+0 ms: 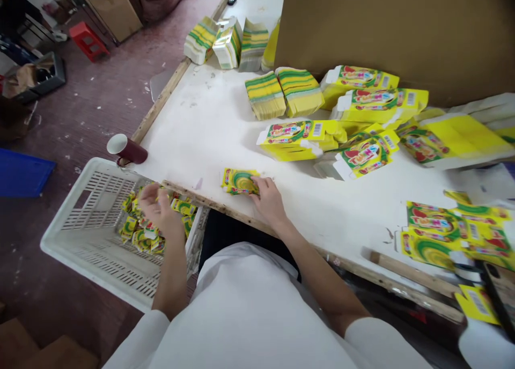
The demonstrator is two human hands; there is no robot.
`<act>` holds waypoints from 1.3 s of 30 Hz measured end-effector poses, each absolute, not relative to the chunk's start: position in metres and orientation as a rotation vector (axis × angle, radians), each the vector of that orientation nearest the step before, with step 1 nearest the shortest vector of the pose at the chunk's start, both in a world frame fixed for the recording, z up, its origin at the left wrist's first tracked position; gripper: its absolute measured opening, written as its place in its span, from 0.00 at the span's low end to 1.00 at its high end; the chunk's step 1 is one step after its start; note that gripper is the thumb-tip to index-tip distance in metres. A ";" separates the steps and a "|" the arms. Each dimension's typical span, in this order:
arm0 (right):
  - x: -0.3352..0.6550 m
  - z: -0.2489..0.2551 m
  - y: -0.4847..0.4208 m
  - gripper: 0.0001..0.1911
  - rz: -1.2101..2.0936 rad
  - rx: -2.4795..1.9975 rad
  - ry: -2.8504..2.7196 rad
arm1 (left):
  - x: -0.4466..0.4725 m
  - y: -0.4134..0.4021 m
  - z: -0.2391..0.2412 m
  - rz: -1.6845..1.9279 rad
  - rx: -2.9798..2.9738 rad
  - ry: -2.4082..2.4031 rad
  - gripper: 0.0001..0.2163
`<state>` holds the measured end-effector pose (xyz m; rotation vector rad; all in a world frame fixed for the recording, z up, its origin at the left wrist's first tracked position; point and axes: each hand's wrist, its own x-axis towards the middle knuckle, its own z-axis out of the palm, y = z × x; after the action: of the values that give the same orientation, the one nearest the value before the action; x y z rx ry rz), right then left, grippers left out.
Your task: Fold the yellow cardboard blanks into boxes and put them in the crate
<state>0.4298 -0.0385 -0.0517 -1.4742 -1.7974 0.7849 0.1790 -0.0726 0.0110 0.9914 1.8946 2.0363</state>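
My right hand (269,198) pinches the right end of a small yellow-and-green printed carton (237,181), which lies on the white tabletop (193,138) near its front edge. My left hand (157,207), slightly blurred, hovers above a white plastic crate (80,211) to the left of the table. Its fingers are apart with nothing seen in them. Inside the crate, under that hand, sits a heap of small yellow-and-green cartons (142,241).
A maroon mug (134,150) stands at the table's left edge. Flattened carton stacks (265,95) and bundled cartons (295,138) lie further back, before a large cardboard sheet (394,31). More flat cartons (434,224) and a phone (501,294) are at right. A red stool (88,41) stands on the floor.
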 end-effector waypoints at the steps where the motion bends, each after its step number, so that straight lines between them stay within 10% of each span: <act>1: 0.431 -0.047 -0.040 0.24 0.815 -1.461 -1.741 | 0.201 -0.070 0.005 1.978 0.973 1.763 0.16; 7: 0.432 -0.014 -0.047 0.26 0.931 -1.250 -1.594 | 0.301 -0.058 -0.005 1.545 0.849 1.220 0.31; 23: 0.422 0.016 -0.055 0.48 1.683 -0.775 -1.227 | 0.302 -0.046 0.022 1.444 0.743 0.873 0.25; 39: 0.425 -0.005 -0.048 0.15 1.102 -1.128 -1.429 | 0.306 -0.040 0.017 1.658 0.399 1.000 0.24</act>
<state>0.4253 -0.0483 -0.0052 -1.1282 -1.4289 1.1023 0.3060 -0.0397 0.0169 0.3987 1.0002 1.6575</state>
